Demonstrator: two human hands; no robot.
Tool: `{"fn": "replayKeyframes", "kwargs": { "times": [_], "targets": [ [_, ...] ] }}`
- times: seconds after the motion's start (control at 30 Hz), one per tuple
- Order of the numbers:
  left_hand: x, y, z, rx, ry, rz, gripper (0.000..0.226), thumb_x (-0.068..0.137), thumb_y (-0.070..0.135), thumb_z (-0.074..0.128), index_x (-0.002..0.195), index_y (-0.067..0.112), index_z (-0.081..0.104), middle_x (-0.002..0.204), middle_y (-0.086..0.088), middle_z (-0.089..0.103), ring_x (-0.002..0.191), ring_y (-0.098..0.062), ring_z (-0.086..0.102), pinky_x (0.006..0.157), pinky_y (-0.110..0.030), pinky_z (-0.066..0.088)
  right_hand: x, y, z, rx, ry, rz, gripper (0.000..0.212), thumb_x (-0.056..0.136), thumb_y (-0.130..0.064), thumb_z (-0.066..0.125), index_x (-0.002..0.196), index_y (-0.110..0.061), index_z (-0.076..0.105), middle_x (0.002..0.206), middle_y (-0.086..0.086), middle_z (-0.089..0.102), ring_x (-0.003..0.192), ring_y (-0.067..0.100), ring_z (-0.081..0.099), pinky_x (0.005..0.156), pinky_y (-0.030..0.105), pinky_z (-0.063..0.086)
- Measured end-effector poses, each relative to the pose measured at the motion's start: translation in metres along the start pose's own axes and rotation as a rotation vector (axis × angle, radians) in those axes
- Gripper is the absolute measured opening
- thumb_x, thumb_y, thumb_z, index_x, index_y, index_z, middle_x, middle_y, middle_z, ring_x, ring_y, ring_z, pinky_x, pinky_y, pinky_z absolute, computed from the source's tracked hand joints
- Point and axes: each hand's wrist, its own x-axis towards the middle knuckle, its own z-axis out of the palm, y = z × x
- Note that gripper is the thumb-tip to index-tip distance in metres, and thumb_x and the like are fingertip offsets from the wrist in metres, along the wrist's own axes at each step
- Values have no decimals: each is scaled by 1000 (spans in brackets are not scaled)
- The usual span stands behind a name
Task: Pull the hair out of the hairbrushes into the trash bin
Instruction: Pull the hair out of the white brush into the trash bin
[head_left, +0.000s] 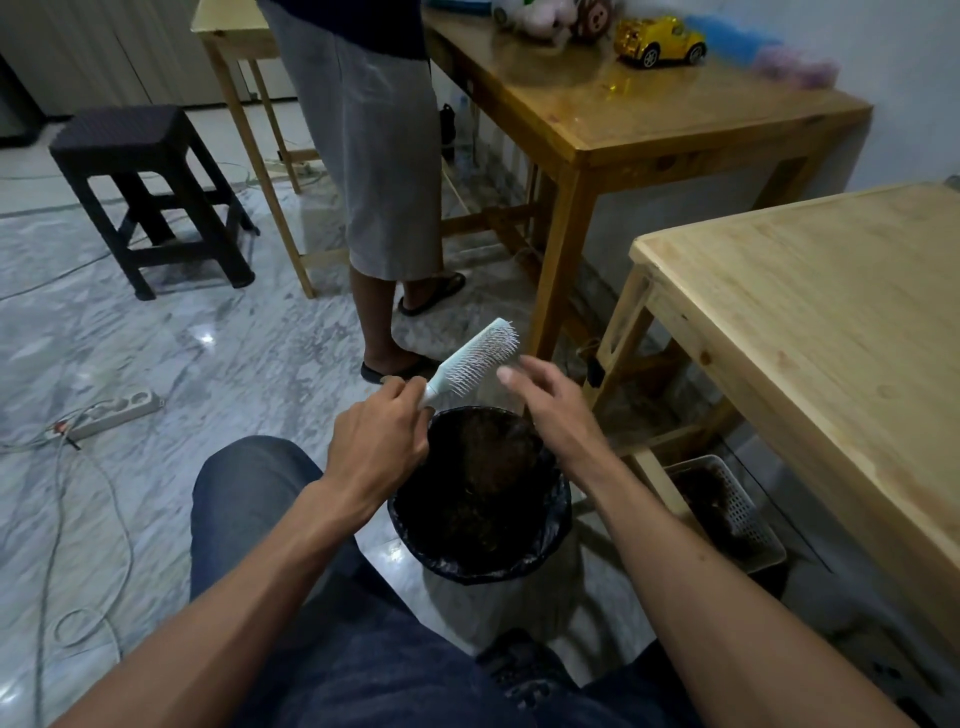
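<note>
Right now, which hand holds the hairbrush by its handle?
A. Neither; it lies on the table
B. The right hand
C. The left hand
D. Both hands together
C: the left hand is closed around the handle of the hairbrush above the bin, while the right hand is open beside the bristles and grips nothing.

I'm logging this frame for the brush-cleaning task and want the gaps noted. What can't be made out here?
- hairbrush handle: head view, wrapped by the left hand.
- Hair left among the bristles: too fine to tell.
- trash bin depth: too dark inside, near rim partly behind the left hand.
- right hand fingertips: motion-blurred, so whether they pinch hair is unclear.
- white basket under the table: contents dark, indistinct.
</note>
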Motion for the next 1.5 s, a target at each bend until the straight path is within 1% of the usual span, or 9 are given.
{"fn": "replayKeyframes", "kwargs": {
  "times": [0.13, 0.33, 0.47, 0.73, 0.87, 0.97, 1.1, 1.27, 1.5],
  "targets": [
    [-5, 1, 0, 76, -14, 65, 25, 91, 23, 61, 114, 15, 64, 83, -4, 61, 50, -29, 54, 38, -30, 37, 7, -11, 6, 76, 164, 45, 55, 81, -59, 79, 114, -16, 75, 100, -3, 79, 92, 11, 75, 85, 28, 61],
    [-9, 3, -2, 290, 18, 158, 25, 84, 10, 69, 108, 4, 67, 73, -9, 56, 41, -27, 46, 39, -24, 20, 13, -20, 6, 377, 140, 376, 17, 84, -16, 85, 91, -1, 80, 72, 5, 79, 52, 7, 70, 53, 17, 57],
    [-9, 1, -2, 331, 19, 148, 28, 90, 10, 52, 113, 5, 67, 77, -11, 59, 43, -26, 49, 41, -25, 19, 12, -19, 4, 376, 144, 427, 8, 85, -10, 83, 80, -7, 78, 70, 4, 78, 48, 5, 67, 46, 16, 52],
    [-3, -11, -6, 247, 8, 12, 27, 80, 8, 74, 106, 5, 66, 71, -8, 53, 37, -26, 35, 39, -21, 20, 2, 2, -8, 187, 104, 302, 10, 93, -8, 72, 95, -2, 80, 78, 3, 79, 76, 16, 71, 89, 32, 60],
    [-3, -9, -4, 167, 42, 6, 24, 86, 14, 70, 108, 6, 65, 73, -6, 54, 40, -23, 32, 37, -23, 28, -4, 3, -2, -228, -121, 266, 36, 99, -17, 62, 134, -18, 68, 137, 4, 66, 126, 19, 61, 108, 32, 45],
    [-3, -5, -6, 130, 55, 35, 23, 88, 17, 69, 109, 7, 66, 74, -6, 56, 38, -26, 41, 37, -22, 29, -1, -5, 4, -159, -87, 209, 69, 91, -36, 66, 155, -30, 43, 158, 0, 43, 144, 21, 41, 112, 38, 36],
    [-4, -2, -8, 129, 62, 107, 25, 88, 19, 67, 112, 10, 66, 80, -5, 59, 41, -27, 46, 37, -22, 27, 5, -16, 7, 49, -75, 101, 66, 91, -60, 66, 146, -24, 56, 134, -11, 62, 125, 11, 59, 105, 32, 44],
    [-3, -3, -7, 87, 73, 113, 28, 92, 24, 55, 115, 12, 66, 82, -3, 60, 43, -25, 47, 37, -23, 29, 8, -11, 8, 282, 36, 32, 12, 89, -25, 79, 90, -13, 80, 76, 0, 78, 71, 11, 70, 77, 23, 60],
    [1, -11, -11, -23, 91, -35, 27, 86, 18, 70, 112, 11, 66, 73, -4, 57, 50, -29, 52, 45, -23, 27, -2, 21, -4, 0, 97, 69, 13, 92, -23, 77, 85, -14, 81, 74, -3, 74, 67, 7, 63, 72, 22, 52]
  ]
}}
